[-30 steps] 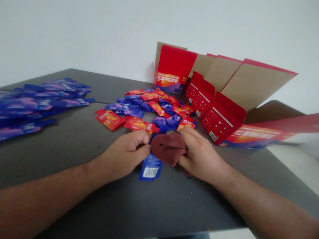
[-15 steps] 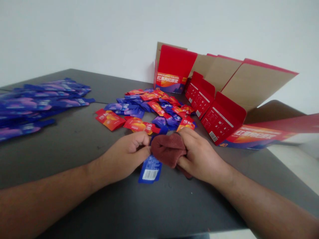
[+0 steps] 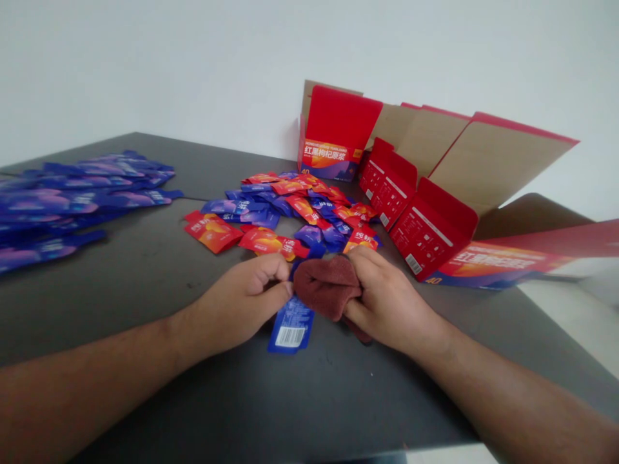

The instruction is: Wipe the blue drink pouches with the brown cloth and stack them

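Observation:
My left hand is closed in a pinch on a blue sachet that shows a white barcode and lies on the dark table. My right hand is wrapped round a bunched dark red cloth, which is pressed against the upper part of that sachet. The two hands meet at the table's middle, just in front of a loose pile of red and blue sachets.
A spread of blue sachets lies at the far left. Open red cardboard boxes stand at the back, and others lean at the right with their flaps up. The table's edge runs along the right and the near side.
Almost nothing has changed. The cloth has shifted a little against the sachet, and both hands stay where they were.

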`<state>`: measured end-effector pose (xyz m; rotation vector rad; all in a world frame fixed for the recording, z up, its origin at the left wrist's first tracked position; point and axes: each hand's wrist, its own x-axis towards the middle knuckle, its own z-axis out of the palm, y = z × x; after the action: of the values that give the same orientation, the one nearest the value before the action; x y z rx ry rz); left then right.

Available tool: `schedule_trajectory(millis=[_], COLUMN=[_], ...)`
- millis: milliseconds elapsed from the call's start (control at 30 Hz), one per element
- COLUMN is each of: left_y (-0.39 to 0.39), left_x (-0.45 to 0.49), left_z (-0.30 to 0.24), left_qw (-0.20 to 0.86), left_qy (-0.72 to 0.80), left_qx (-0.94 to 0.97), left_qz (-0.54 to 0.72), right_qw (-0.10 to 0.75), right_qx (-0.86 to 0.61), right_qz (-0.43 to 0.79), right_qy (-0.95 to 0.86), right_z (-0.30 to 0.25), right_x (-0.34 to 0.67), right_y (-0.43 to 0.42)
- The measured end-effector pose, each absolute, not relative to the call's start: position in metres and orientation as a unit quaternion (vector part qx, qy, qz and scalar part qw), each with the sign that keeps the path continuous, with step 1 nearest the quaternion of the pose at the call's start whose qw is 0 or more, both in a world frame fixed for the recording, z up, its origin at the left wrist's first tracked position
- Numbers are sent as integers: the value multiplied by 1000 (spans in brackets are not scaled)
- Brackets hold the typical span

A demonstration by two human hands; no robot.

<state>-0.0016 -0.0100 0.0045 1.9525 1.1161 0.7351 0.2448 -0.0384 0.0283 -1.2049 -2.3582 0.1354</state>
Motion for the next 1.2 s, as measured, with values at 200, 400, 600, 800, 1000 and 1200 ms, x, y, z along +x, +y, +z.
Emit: schedule_trajectory(millis=[200,400,600,800,1000,1200], left_y=[-10,-10,-10,-9,-10,-9], left_x=[-1,0,-1,-1,-1,-1], left_z=[6,7,6,6,6,4], left_qw=[380,383,376,385,396,376], left_qy=[439,438,438,434,434,430], left_qx=[762,761,764,762,757,769], left_qz=[287,286,289,287,285,288], right_qw=[231,248,239,234,237,227], right_qx=[-409,-445,-430,-423,-448,-422], right_qz=[60,39,52,58,57,63], right_qy=[-881,-860,-869,-874,-860,-876], right_z=[27,27,27,26,28,28], right_x=[244,245,244,245,245,245], right_y=[-41,-39,-40,-39,-40,-40])
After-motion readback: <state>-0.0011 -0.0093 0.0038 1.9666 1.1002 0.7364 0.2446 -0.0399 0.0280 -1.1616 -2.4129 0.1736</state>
